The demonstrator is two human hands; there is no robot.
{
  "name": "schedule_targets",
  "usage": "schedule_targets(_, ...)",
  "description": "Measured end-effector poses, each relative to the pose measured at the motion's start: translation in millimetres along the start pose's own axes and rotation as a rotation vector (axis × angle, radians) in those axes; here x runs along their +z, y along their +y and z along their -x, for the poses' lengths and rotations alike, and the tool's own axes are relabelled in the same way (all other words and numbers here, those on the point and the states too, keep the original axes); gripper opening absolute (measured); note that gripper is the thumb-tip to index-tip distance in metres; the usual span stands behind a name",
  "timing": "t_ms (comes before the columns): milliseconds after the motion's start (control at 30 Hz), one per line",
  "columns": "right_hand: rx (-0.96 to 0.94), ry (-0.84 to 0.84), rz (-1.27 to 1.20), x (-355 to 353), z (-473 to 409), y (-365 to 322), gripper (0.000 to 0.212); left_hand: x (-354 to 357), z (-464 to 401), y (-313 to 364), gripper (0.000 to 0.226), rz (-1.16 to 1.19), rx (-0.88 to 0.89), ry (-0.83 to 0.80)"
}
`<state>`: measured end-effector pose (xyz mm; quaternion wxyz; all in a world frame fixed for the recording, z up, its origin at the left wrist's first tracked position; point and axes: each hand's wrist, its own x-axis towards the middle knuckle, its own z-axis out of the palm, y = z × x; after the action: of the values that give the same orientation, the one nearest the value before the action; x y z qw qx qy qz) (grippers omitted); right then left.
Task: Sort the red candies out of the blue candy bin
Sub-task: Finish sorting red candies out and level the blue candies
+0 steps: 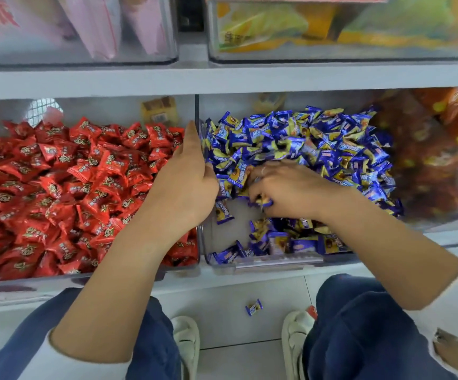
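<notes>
A clear bin (260,266) holds blue-wrapped candies (318,144), heaped toward the back with a bare patch of floor near the front left. Left of it, a second clear bin (44,279) is full of red-wrapped candies (58,187). My left hand (186,182) rests at the divider between the two bins, fingers straight and pointing up along the wall. My right hand (285,190) is down in the blue candies, its fingers curled into the pile around a few blue wrappers. No red candy shows in the blue bin.
One blue candy (254,307) lies on the tiled floor between my shoes, and a red piece (312,311) peeks out by the right shoe. A bin of orange-brown packets (441,149) stands to the right. Upper shelf bins hold pink and yellow bags.
</notes>
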<state>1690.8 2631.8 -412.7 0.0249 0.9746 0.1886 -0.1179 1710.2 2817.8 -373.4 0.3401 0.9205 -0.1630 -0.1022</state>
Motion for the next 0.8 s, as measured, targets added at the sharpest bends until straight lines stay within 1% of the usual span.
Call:
schedule_targets(133, 0.108, 0.043, 0.039, -10, 6, 20, 0.042, 1, -1, -1, 0.067, 0.005, 0.01, -0.005)
schedule_targets(200, 0.182, 0.073, 0.013, -14, 11, 28, 0.041, 1, -2, -2, 0.067, -0.007, 0.005, -0.003)
schedule_targets(267, 0.21, 0.094, 0.005, -16, 19, 27, 0.036, 1, -2, -1, 0.066, -0.012, 0.002, 0.007)
schedule_targets(333, 0.162, 0.105, -0.042, -15, 29, 16, 0.035, 0, -1, 0, 0.066, -0.016, 0.008, 0.012)
schedule_targets(367, 0.104, 0.09, -0.098, -15, 33, 5, 0.037, 0, -1, 1, 0.067, -0.016, 0.011, 0.006)
schedule_targets(433, -0.02, 0.027, -0.254, -13, 34, -15, 0.042, 0, 0, 2, 0.068, -0.022, 0.015, -0.001)
schedule_targets(500, -0.112, -0.057, -0.366, -8, 28, -27, 0.041, 1, 0, 2, 0.068, -0.033, 0.008, 0.001)
schedule_targets(567, -0.165, -0.116, -0.312, 2, 21, -29, 0.04, 1, -1, 1, 0.068, -0.034, -0.005, 0.0)
schedule_targets(667, -0.167, -0.136, -0.114, 16, 17, -25, 0.043, 0, -1, 1, 0.067, -0.018, 0.001, 0.0)
schedule_targets(733, -0.136, -0.117, -0.011, 19, 16, -21, 0.041, -1, 0, 1, 0.067, -0.008, 0.011, -0.004)
schedule_targets(800, -0.1, -0.032, 0.033, 15, 16, -12, 0.037, -1, -1, 0, 0.067, -0.001, 0.017, -0.015)
